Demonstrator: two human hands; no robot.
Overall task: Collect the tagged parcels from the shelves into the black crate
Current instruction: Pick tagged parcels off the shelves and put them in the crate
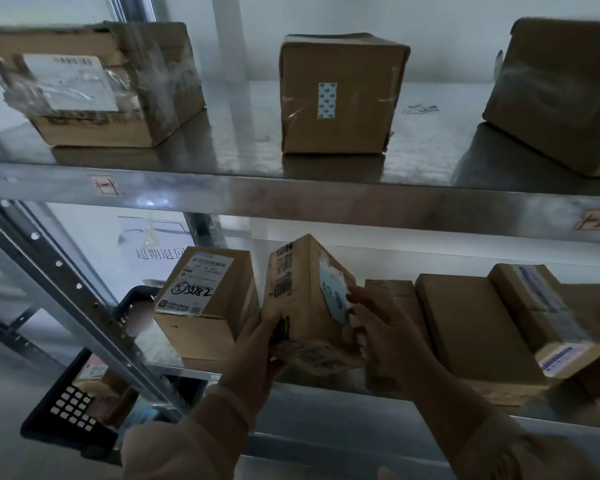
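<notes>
A small cardboard parcel point(302, 292) with black print and a pale label is tilted up at the front of the lower shelf point(326, 386). My left hand point(257, 344) grips its lower left side. My right hand point(378, 327) holds its right side, fingers on the label. The black crate point(66, 420) sits on the floor at lower left, behind the shelf post, with parcels inside it. Next to the held parcel on the left stands a box with a handwritten shipping label point(201, 299).
The upper shelf point(291, 192) carries a taped labelled box point(94, 84), a box with a small sticker point(336, 95) and a third box point(561, 91). Flat boxes point(471, 327) and labelled parcels point(551, 317) fill the lower shelf's right side. A slanted metal post point(66, 289) crosses at left.
</notes>
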